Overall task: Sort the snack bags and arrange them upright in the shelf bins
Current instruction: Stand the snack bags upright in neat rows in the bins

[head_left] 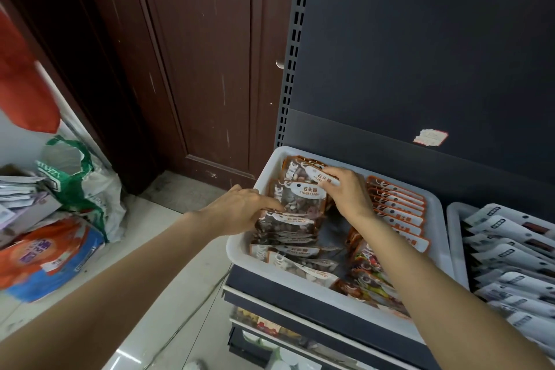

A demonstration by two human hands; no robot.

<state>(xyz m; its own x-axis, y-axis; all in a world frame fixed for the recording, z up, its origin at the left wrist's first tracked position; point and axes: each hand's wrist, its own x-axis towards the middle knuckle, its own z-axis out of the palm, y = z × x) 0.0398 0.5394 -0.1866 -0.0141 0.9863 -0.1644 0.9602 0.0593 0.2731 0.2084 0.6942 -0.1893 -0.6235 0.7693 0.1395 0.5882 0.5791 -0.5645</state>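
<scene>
Head view: left hand (240, 209) grips the stone candy bags (297, 204) at their left edge, prob. to steady the row upright in the white bin (264, 258). Right hand (345, 189) pinches a rear bag's top, just beyond the left, likely to stand it up. Orange-label bags (399, 207) lean stacked right of the right hand.
</scene>
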